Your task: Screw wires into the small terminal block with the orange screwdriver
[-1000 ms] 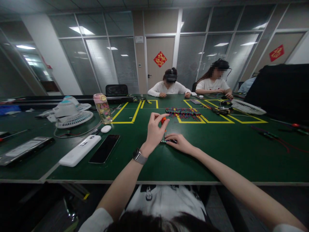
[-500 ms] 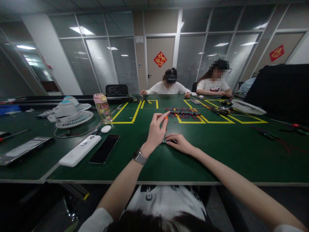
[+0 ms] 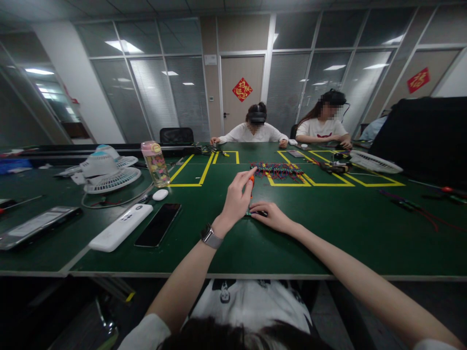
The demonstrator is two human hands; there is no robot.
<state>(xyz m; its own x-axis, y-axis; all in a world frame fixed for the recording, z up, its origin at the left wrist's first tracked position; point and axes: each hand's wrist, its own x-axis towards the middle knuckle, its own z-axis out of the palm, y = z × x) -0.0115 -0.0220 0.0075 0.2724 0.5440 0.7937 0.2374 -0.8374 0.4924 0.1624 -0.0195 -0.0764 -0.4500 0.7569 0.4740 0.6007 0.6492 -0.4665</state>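
Note:
Upright in my left hand is a screwdriver with an orange and black handle, its grip closed between thumb and fingers. The shaft points down at a small green circuit board on the table. My right hand rests low beside it, fingers closed on the board and partly covering it. Whether the tip sits in a screw is too small to tell. Beyond my hands lies a row of several small boards with red and blue wires.
Left on the green table are a phone, a white power bank, a white earbud case, a bottle and fans. Wired parts lie right. Two people sit opposite.
The screwdriver's handle has turned a little in my left fingers, showing its orange and black stripes differently. My right hand and the board stay in place.

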